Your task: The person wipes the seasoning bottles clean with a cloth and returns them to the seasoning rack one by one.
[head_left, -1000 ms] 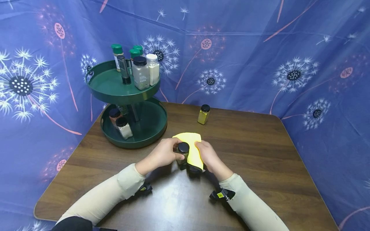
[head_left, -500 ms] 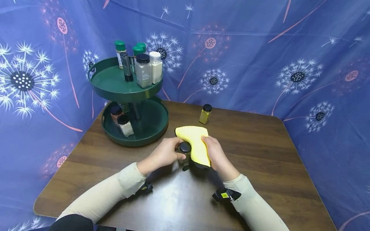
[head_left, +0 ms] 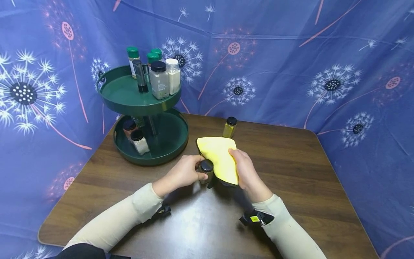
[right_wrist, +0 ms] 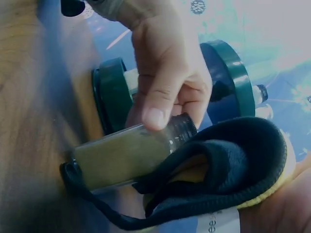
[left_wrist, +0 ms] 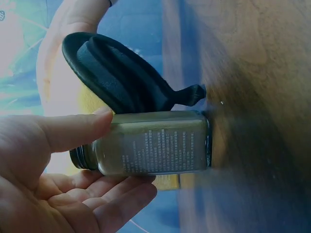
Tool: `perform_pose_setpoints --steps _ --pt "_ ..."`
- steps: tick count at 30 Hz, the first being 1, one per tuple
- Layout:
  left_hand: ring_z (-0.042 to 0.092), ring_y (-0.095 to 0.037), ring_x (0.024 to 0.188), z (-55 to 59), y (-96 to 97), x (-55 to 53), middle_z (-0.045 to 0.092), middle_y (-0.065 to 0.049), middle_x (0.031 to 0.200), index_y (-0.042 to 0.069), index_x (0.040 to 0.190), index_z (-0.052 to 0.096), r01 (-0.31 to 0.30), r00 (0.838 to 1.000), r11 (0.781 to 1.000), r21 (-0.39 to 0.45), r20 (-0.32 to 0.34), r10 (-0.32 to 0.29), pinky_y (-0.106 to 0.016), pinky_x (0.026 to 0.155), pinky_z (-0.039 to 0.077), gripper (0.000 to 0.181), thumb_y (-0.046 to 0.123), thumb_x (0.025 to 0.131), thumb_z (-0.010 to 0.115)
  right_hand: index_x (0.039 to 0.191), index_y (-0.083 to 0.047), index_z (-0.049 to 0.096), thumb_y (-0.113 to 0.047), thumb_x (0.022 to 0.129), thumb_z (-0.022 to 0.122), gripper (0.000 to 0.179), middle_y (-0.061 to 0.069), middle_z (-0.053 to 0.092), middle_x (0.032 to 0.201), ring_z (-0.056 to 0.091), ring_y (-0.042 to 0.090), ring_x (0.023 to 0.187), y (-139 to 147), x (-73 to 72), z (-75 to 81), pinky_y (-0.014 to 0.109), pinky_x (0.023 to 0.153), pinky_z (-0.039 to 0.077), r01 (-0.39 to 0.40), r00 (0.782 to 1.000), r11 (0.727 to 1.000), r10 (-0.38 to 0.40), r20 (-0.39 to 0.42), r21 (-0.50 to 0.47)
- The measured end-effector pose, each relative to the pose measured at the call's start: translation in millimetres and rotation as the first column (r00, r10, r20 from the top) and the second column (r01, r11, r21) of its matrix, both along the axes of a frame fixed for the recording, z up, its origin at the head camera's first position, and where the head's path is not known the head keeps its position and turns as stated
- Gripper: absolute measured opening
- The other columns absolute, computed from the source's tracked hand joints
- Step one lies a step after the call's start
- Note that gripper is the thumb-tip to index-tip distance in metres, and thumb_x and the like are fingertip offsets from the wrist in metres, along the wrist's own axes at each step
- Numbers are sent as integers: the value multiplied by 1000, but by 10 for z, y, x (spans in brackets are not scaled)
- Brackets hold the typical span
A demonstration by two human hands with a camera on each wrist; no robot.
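A big blue curtain (head_left: 278, 64) with fluffy flowers on it hangs at the back. In front is a wide brown table (head_left: 297, 172). On the table's left side stands a green rack (head_left: 118, 92) with two round trays. A bunch of bottles and jars (head_left: 160, 83) sits on the top tray, and short jars (head_left: 141, 145) sit on the bottom one. The raised rims probably help stop them from slipping off.

Near the middle is a folded cloth (head_left: 218, 154), yellow outside and dark inside. The right hand (head_left: 248, 172) holds it, with the thumb on the yellow side. The cloth hides the other fingers, so how they bend is hard to tell. The dark side touches the jar (left_wrist: 155, 149), perhaps so it can rub the glass.

The left hand (head_left: 182, 172) pinches that jar near its black lid, thumb on one side and fingers on the other. This likely keeps it steady and leaves its lower sides free. The jar is nearly upright; whether its bottom touches the table is not clear.

Behind the cloth stands a small yellow jar (head_left: 229, 128), apart from both hands.
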State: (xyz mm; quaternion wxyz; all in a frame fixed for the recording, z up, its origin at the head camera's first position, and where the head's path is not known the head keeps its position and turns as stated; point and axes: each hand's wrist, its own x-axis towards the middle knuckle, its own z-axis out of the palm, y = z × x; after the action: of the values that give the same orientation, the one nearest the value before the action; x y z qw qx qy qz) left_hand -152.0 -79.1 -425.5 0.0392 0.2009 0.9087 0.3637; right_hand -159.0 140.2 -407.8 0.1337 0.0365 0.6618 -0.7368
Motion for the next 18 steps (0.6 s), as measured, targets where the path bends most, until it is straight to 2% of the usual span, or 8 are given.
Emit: perform_pose_setpoints --steps 2,5,10,14,18 --pt "71 -20 87 6 -4 9 74 4 90 9 112 72 2 1000 1000 5 0 -2 -34 75 53 42 23 78 91 115 2 59 -31 104 45 37 4 67 80 66 17 66 -17 11 -17 32 60 56 1 1000 1000 -1 8 27" --pt "72 -23 91 25 -8 17 75 3 93 9 112 72 2 1000 1000 -3 -1 -2 -35 77 54 41 23 78 90 116 2 58 -31 105 44 38 3 64 79 64 16 65 -58 -2 -128 31 59 54 -23 999 994 19 39 105" --pt "70 -18 86 30 -6 18 74 3 93 8 112 73 -9 1000 999 -35 -5 9 -34 74 53 44 26 77 91 112 3 59 -27 106 41 35 3 62 74 61 15 61 -111 -33 -311 30 56 51 -85 996 976 77 46 202" --pt "66 -13 81 13 1 7 73 4 92 6 114 72 7 1000 999 -38 -4 -7 -32 72 52 46 28 78 90 108 2 61 -27 103 44 34 4 61 73 61 16 59 -107 -36 -334 31 53 51 -54 998 976 48 35 211" --pt "64 -11 80 -3 -8 3 72 3 92 5 116 71 14 1000 999 -45 2 -14 -31 71 52 48 28 78 88 111 3 61 -28 103 45 36 5 62 76 61 17 61 -101 -25 -306 32 55 51 -63 997 980 55 47 189"
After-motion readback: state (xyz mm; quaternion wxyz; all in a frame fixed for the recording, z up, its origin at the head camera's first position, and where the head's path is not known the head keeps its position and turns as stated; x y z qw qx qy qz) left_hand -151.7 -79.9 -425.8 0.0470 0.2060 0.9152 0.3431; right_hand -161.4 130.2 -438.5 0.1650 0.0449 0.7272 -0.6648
